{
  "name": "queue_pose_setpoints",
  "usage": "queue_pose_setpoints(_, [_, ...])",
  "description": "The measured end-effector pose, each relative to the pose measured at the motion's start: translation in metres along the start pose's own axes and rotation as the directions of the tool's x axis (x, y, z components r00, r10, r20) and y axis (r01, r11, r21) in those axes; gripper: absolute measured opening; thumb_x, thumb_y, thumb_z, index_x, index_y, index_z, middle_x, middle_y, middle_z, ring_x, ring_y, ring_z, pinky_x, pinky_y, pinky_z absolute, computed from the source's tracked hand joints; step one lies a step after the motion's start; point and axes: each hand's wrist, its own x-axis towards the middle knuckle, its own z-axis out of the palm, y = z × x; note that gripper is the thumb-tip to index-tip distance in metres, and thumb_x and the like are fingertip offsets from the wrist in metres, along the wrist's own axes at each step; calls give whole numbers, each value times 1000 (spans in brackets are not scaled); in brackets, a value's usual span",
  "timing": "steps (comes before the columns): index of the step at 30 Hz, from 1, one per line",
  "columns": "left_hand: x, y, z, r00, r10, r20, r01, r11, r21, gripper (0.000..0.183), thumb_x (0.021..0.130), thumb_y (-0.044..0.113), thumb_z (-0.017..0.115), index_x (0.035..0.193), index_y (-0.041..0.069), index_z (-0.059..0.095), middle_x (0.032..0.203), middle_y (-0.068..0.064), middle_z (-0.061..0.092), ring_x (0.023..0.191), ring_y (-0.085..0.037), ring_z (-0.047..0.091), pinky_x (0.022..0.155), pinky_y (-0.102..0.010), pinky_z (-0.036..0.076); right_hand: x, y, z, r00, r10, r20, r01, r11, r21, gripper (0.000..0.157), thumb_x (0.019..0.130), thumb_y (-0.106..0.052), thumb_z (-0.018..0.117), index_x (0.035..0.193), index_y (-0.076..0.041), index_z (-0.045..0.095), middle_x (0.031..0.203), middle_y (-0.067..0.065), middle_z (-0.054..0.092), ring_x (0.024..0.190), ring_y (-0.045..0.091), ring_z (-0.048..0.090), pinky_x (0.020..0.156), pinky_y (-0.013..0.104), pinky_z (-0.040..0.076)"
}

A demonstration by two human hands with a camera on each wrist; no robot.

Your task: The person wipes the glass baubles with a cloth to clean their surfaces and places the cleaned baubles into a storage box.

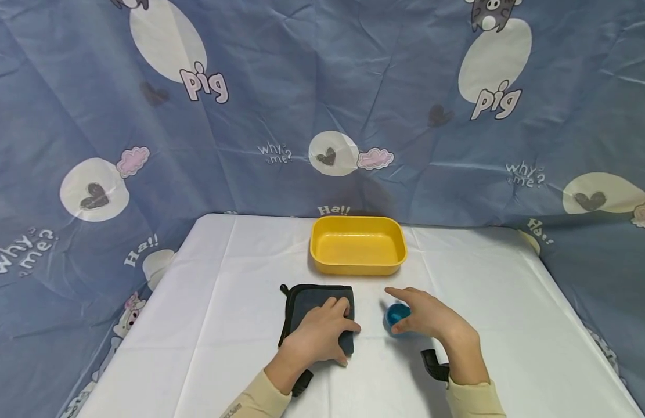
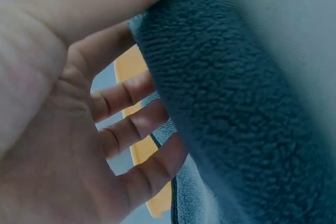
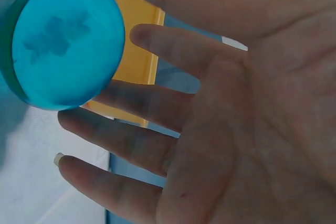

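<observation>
A folded dark blue cloth [image 1: 312, 299] with black trim and a small black loop at its far left corner lies on the white table. My left hand [image 1: 322, 334] grips its near right edge; in the left wrist view the thumb is on one side of the fuzzy cloth [image 2: 210, 77] and the fingers reach behind it. To the right sits a small round translucent blue object [image 1: 397, 315], with darker shapes showing inside its face [image 3: 68, 40]. Around it my right hand [image 1: 432, 313] is spread, thumb and index finger apart; whether any fingertip touches it I cannot tell.
A yellow rectangular tray [image 1: 357, 269] stands behind the cloth and the blue object, near the table's far edge. Blue printed fabric [image 1: 280, 116] hangs behind the white-covered table [image 1: 238, 325]. Black camera pieces [image 1: 433, 366] sit at both wrists.
</observation>
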Motion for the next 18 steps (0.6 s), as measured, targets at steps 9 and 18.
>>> queue_pose_setpoints(9, [2, -1, 3, 1000, -20, -6, 20, 1000, -11, 51, 58, 44, 85, 105, 36, 68, 98, 6, 41, 84, -10, 36, 59, -23, 41, 5, -1, 5, 1000, -8, 16, 9, 999, -44, 69, 67, -24, 82, 129, -22, 54, 132, 6, 54, 124, 28, 47, 101, 51, 39])
queue_pose_setpoints(18, [2, -1, 3, 999, -45, -17, 45, 999, -28, 44, 57, 36, 87, 96, 32, 66, 98, 6, 43, 84, -10, 39, 59, -25, 41, 7, -3, 12, 1000, -12, 25, 14, 997, -77, 62, 67, -19, 82, 124, -18, 58, 127, 4, 57, 118, 25, 51, 99, 47, 41])
